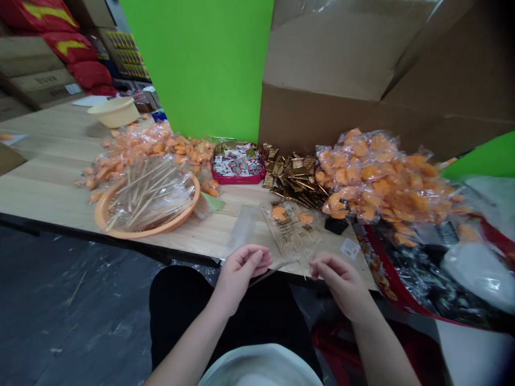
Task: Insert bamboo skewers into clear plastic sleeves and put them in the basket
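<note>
My left hand (245, 271) is at the table's front edge with its fingers curled together; a thin clear strip shows beside its fingertips, and what they pinch is too small to make out. To the right, my right hand (336, 276) is closed in a pinch, with something thin and blurred near its fingertips. Just beyond both hands lie clear packets of thin wooden sticks (286, 236) with two orange pieces on top. A flat clear bag (243, 228) lies left of them. A small black object (336, 225) sits to their right.
An orange basket (193, 206) of bagged sticks stands left. Behind are a pink tray (237, 179) of small sachets, brown-gold sachets (298, 177) and orange wrapped pieces (374, 171). A red-edged box (386, 273) is at right, a pale bowl (257, 356) at my lap.
</note>
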Demonstrator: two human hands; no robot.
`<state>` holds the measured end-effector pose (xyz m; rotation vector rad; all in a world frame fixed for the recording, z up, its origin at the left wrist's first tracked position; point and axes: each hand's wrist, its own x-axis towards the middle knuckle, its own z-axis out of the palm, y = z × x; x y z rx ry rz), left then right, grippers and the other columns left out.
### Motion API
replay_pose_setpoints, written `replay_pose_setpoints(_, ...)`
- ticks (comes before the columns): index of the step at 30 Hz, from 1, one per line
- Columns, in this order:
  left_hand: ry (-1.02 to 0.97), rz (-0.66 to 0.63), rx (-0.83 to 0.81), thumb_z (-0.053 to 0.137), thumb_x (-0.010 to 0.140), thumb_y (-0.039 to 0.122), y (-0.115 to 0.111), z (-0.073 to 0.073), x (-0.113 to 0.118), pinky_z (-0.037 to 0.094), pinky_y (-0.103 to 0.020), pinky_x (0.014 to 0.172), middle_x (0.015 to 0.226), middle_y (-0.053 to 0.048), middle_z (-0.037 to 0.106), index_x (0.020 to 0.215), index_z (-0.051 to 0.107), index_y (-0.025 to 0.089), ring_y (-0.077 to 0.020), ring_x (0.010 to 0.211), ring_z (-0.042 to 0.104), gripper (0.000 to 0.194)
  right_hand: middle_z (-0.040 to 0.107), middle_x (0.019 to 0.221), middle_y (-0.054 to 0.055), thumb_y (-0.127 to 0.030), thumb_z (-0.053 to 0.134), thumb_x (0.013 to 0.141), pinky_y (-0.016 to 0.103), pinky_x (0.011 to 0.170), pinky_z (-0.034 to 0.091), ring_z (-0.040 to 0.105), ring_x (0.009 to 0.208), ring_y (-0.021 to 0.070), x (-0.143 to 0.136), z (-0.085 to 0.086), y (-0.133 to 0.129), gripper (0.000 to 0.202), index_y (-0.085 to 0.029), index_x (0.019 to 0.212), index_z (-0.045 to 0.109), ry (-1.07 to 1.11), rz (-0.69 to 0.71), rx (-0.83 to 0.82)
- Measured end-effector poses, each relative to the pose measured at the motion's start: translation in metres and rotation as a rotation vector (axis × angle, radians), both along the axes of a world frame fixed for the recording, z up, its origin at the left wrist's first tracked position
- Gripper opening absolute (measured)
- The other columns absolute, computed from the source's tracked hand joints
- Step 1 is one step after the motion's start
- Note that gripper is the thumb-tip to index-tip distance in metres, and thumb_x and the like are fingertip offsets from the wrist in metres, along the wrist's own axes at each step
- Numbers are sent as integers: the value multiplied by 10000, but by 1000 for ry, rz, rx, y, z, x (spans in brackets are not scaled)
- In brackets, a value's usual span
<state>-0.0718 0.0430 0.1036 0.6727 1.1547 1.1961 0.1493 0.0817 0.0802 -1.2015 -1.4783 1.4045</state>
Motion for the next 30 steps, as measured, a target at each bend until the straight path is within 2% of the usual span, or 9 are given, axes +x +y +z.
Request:
replay_pose_setpoints(2, 52, -23, 28, 546, 817, 366, 1, 1, -4, 472, -351, 861, 890, -59, 680, 911, 618, 159, -197, 913, 633, 239, 540, 645, 7, -371, 618, 759, 273, 590, 431, 508, 598, 130, 21, -29, -11, 210, -167, 710, 615, 73, 76, -323)
replay_pose_setpoints(3, 142, -52, 69, 529, 828, 358, 1, 1, -5, 459, -351, 876, 905, -60, 677, 907, 625, 163, -196, 926, 625, 230, 539, 624, 4, -388, 639, 735, 274, 570, 433, 510, 575, 131, 28, -42, -17, 225, -169, 701, 605, 123, 6, -440)
replay_pose_setpoints(6, 471, -211, 227, 509, 836, 293, 3, -3, -3, 412, -339, 920, 1026, -56, 653, 977, 640, 205, -197, 1003, 578, 212, 557, 647, 10, -383, 656, 725, 279, 607, 453, 539, 607, 136, 33, -57, -31, 222, -171, 708, 594, 236, -101, -571)
replay_pose_setpoints(14, 627, -806, 556, 769, 549, 184, 6, -44, 17, 278, -415, 1036, 1370, -104, 408, 1349, 355, 249, -276, 1267, 341, 903, 609, 688, 22, -340, 635, 759, 277, 666, 458, 567, 660, 128, 5, 9, -22, 186, -164, 707, 603, 278, 159, -415)
replay_pose_setpoints(16, 609, -809, 540, 772, 559, 213, 1, -51, 24, 314, -420, 1000, 1291, -101, 492, 1310, 410, 240, -284, 1205, 413, 834, 621, 700, 25, -354, 639, 750, 289, 685, 470, 585, 686, 138, -3, 18, -22, 190, -171, 709, 604, 302, 142, -390)
replay_pose_setpoints(20, 437, -701, 408, 482, 852, 296, -15, -52, 41, 419, -323, 856, 992, -62, 652, 1078, 594, 203, -193, 937, 589, 270, 648, 741, 45, -367, 658, 726, 304, 679, 496, 614, 716, 162, -14, 29, -25, 195, -178, 730, 610, 341, 24, -395)
replay_pose_setpoints(26, 180, -568, 236, 398, 889, 394, -24, -42, 41, 442, -307, 805, 883, -84, 680, 865, 658, 145, -183, 855, 616, 360, 557, 678, 0, -305, 629, 738, 283, 617, 488, 580, 652, 140, 33, 30, -10, 109, -225, 670, 601, 358, -246, -51)
replay_pose_setpoints(28, -3, -524, 120, 446, 864, 422, -20, -41, 34, 466, -336, 780, 843, -103, 685, 870, 630, 121, -190, 790, 640, 353, 524, 631, -9, -293, 599, 748, 278, 566, 456, 550, 599, 137, 60, 18, -7, 126, -235, 636, 595, 268, -141, 24)
replay_pose_setpoints(30, -167, -476, 18, 493, 839, 434, -16, -39, 27, 484, -354, 748, 825, -118, 688, 919, 594, 107, -195, 723, 661, 351, 566, 627, 16, -259, 606, 715, 293, 546, 438, 557, 583, 161, 78, -2, -10, 89, -221, 635, 616, -113, 133, -92)
